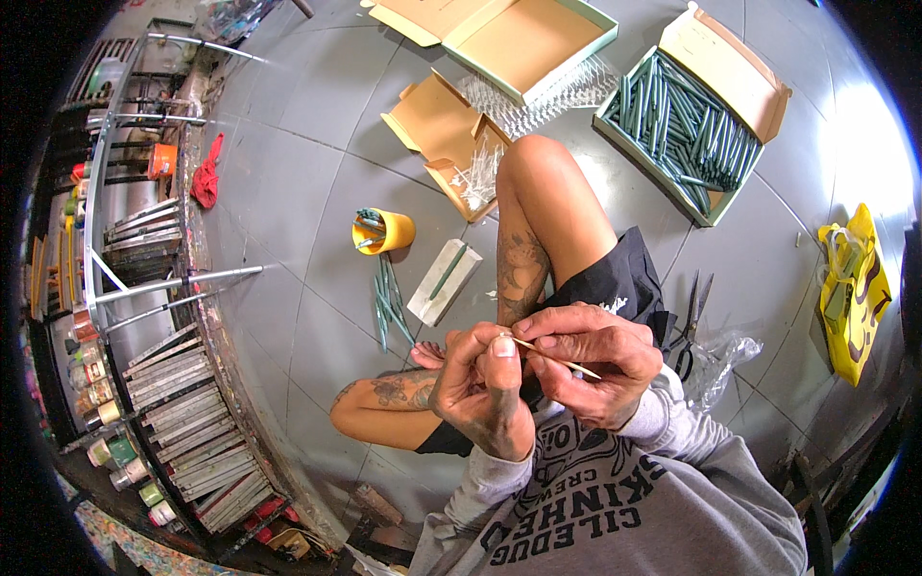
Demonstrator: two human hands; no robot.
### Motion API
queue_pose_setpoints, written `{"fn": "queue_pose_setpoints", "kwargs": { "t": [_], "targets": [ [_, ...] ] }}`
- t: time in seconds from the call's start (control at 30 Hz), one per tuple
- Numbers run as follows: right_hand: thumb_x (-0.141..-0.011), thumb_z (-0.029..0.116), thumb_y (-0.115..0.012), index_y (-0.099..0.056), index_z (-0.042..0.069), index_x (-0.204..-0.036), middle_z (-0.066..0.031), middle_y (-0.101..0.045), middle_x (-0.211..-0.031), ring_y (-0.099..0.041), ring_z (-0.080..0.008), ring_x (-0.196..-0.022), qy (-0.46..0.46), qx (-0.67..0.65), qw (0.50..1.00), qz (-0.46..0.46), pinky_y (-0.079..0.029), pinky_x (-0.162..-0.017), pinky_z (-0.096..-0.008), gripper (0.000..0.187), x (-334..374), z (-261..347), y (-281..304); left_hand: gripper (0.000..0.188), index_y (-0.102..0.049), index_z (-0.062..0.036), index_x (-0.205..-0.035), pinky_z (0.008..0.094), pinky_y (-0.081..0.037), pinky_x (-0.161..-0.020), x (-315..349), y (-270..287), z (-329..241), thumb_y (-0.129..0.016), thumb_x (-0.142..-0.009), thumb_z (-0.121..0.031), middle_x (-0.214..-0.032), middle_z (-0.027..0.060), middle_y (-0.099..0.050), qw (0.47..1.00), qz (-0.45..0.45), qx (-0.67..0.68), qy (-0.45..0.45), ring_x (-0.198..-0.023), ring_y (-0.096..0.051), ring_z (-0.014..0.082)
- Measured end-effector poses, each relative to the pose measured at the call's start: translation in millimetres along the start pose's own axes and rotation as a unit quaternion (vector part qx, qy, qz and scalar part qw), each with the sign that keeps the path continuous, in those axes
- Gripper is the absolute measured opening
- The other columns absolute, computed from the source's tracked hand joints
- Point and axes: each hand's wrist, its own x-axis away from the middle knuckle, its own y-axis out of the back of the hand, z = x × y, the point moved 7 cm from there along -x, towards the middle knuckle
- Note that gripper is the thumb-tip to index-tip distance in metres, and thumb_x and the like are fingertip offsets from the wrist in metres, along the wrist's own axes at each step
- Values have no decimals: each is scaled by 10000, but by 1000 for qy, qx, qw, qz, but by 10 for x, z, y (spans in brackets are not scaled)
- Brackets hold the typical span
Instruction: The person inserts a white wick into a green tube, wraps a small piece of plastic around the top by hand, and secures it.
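In front of my torso, my right hand [600,360] is closed in a pinch on a thin pale wooden stick [579,369], which slants down to the right. Its upper end meets the fingertips of my left hand [485,379]. The left thumb and fingers are pressed together on something small and whitish that I cannot make out. Beyond the hands, one dark green pen-like tube [448,273] lies on a pale rectangular block [429,300]. More green tubes [389,305] lie loose beside it, and others stand in a yellow cup [396,231].
An open box [644,165] full of green tubes lies far right. A small carton [429,123] holds clear slender pieces; more lie under a flat open box [528,48]. Scissors [693,317], clear plastic [727,370] and a yellow bag [853,307] sit right, a metal-framed rack [115,221] left.
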Motion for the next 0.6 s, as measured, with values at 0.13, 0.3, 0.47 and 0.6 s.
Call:
{"fn": "queue_pose_setpoints", "kwargs": {
  "t": [0.13,0.3,0.47,0.6],
  "targets": [
    [-774,-35,-769,-656,-19,-949,-208,-714,-968,-737,-291,-838,-7,-1,1000,-3,-607,-706,-335,208,2,-4,-5,279,-534,-25,-768,242,-340,-562,-9,-7,-18,-637,-891,-254,-704,-22,-485,1000,7,-5,-16,-664,-444,76],
    [-774,-37,-769,-659,-24,-949,-212,-714,-966,-736,-295,-828,-1,-6,1000,-5,-606,-703,-340,207,4,-1,-2,279,-523,-36,-742,238,-318,-544,-11,-5,-23,-622,-894,-249,-680,-37,-460,1000,9,-14,-16,-644,-425,66],
    [-766,-44,-772,-659,-32,-953,-219,-713,-964,-735,-304,-832,5,-11,1000,2,-606,-711,-347,219,-12,2,-3,277,-531,-33,-746,238,-322,-543,-12,-7,-34,-626,-893,-248,-683,-38,-463,1000,4,-13,-25,-640,-428,67],
    [-760,-44,-776,-659,-35,-951,-223,-713,-963,-734,-307,-839,6,-10,1000,4,-606,-719,-350,225,-21,8,-14,262,-545,-28,-767,238,-335,-549,-5,0,-11,-630,-892,-242,-696,-31,-481,1000,-1,1,-19,-651,-439,71]
  ]
}}
